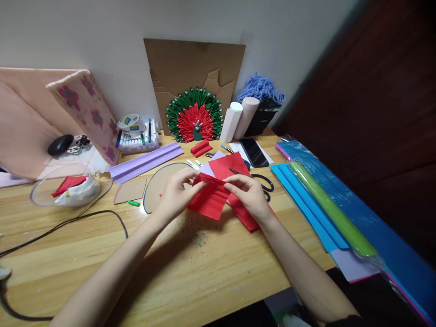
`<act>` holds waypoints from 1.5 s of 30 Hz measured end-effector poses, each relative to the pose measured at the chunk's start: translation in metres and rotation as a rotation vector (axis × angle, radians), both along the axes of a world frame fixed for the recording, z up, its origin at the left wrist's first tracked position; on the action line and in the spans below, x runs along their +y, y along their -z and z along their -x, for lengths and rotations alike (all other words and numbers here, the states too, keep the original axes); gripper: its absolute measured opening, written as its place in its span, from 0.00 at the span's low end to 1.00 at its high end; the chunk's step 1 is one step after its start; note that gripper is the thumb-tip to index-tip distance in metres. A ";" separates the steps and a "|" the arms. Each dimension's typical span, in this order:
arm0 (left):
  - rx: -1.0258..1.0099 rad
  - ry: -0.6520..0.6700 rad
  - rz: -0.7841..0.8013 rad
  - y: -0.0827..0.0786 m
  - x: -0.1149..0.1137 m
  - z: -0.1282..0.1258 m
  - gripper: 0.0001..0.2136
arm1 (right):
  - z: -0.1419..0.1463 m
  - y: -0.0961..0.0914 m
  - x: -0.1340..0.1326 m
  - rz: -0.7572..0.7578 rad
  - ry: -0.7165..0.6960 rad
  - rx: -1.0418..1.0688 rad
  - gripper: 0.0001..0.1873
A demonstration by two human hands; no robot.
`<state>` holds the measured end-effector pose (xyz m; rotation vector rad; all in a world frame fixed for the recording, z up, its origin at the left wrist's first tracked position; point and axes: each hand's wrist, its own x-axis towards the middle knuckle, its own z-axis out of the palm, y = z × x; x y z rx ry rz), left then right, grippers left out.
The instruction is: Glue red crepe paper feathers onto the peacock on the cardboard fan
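Observation:
Both my hands hold one piece of red crepe paper (209, 200) just above the wooden desk (190, 263). My left hand (177, 193) pinches its upper left edge, fingers closed on the fold. My right hand (250, 193) pinches the upper right edge the same way. A larger red paper sheet (235, 165) lies flat under and behind them. Black scissors (265, 184) rest just right of my right hand. A round cardboard piece with a blue outline (160, 181) lies beside my left hand.
A red and green paper fan ornament (195, 119) leans on cardboard at the back. Blue paper sheets and a green roll (332, 211) lie at the right. A phone (254, 152), purple crepe (146, 162), marker box (138, 141), clear bowl (64, 186) and black cable (68, 222) surround the middle.

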<state>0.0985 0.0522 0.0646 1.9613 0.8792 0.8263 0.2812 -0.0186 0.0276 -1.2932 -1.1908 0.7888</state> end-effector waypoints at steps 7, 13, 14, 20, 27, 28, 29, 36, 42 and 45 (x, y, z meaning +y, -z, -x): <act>0.045 0.002 0.399 -0.004 -0.004 0.000 0.26 | -0.002 -0.007 -0.012 -0.434 0.314 -0.542 0.09; -0.268 0.295 0.945 -0.001 -0.006 -0.003 0.23 | -0.004 -0.008 -0.014 -0.543 0.215 -0.804 0.11; -0.296 0.278 0.953 0.000 -0.006 -0.003 0.20 | -0.004 -0.009 -0.014 -0.544 0.213 -0.809 0.10; -0.356 0.124 0.823 0.001 -0.007 -0.006 0.13 | -0.001 -0.013 -0.012 -0.431 0.202 -0.752 0.06; -0.345 0.091 0.737 0.001 -0.010 -0.010 0.14 | 0.002 -0.013 -0.009 -0.287 0.157 -0.680 0.01; -0.346 0.105 0.726 0.001 -0.010 -0.010 0.14 | 0.002 -0.013 -0.009 -0.272 0.151 -0.676 0.01; -0.342 0.116 0.710 0.002 -0.010 -0.010 0.14 | 0.001 -0.013 -0.008 -0.259 0.144 -0.673 0.01; -0.339 0.191 0.537 0.009 -0.014 -0.012 0.16 | 0.000 -0.014 -0.008 -0.217 0.127 -0.679 0.00; -0.372 0.054 0.518 0.011 -0.017 -0.015 0.14 | 0.006 -0.002 -0.002 -0.175 0.197 -0.249 0.12; -0.415 0.041 0.519 0.011 -0.020 -0.016 0.13 | 0.009 0.003 0.000 0.032 0.030 0.107 0.13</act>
